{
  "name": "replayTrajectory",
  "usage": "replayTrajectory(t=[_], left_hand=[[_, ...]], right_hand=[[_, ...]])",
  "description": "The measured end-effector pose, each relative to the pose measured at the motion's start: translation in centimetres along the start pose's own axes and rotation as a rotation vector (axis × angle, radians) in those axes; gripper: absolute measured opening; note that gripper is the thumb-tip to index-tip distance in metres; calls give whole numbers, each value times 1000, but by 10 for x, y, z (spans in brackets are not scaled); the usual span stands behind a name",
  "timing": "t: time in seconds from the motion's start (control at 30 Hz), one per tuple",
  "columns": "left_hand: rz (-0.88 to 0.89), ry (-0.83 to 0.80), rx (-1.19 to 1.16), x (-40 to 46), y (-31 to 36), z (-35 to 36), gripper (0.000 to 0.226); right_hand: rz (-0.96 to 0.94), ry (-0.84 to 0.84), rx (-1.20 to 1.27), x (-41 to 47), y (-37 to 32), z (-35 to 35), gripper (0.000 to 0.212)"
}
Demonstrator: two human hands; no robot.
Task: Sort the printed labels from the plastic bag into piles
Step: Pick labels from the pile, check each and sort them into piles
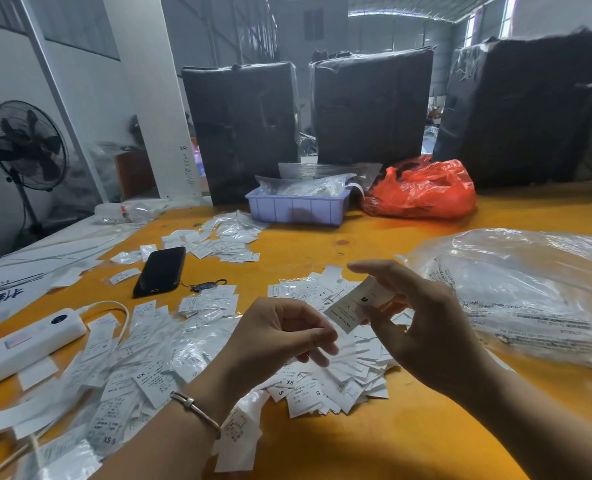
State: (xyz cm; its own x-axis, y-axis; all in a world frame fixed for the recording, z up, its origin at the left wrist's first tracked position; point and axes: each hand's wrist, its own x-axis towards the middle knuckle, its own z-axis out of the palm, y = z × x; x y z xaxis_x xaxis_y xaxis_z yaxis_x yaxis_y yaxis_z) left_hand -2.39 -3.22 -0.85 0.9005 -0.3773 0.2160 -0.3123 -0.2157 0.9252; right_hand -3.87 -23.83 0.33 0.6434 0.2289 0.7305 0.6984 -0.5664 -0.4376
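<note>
A single wide-angle view is taken from the person's head, directed forward and down over the yellow table [322, 441]. Both hands are caught close beneath the lens, the left hand [280, 336] and the right hand [422, 323] filling the lower middle. Farther off, black-wrapped bales [242, 129] are seen upright at the table's far edge. Straight lines are bent near the edges.

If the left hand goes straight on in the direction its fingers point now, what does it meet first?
Most likely the M label pinched by the right hand. The left hand has its fingers curled toward the right, and that label hangs just beyond them. Depth is unclear, so it might pass beneath.
</note>
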Motion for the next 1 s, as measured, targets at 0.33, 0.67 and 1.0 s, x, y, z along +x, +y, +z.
replayTrajectory(t=[0.33,0.67,1.0], left_hand=[[-16,-32,48,2,-2,2,24],[-34,-41,63,2,-2,1,16],[-26,-30,50,2,-2,1,15]], right_hand=[[146,-55,112,2,9,0,49],[268,-60,228,3,11,2,38],[274,-65,300,1,9,3,30]])
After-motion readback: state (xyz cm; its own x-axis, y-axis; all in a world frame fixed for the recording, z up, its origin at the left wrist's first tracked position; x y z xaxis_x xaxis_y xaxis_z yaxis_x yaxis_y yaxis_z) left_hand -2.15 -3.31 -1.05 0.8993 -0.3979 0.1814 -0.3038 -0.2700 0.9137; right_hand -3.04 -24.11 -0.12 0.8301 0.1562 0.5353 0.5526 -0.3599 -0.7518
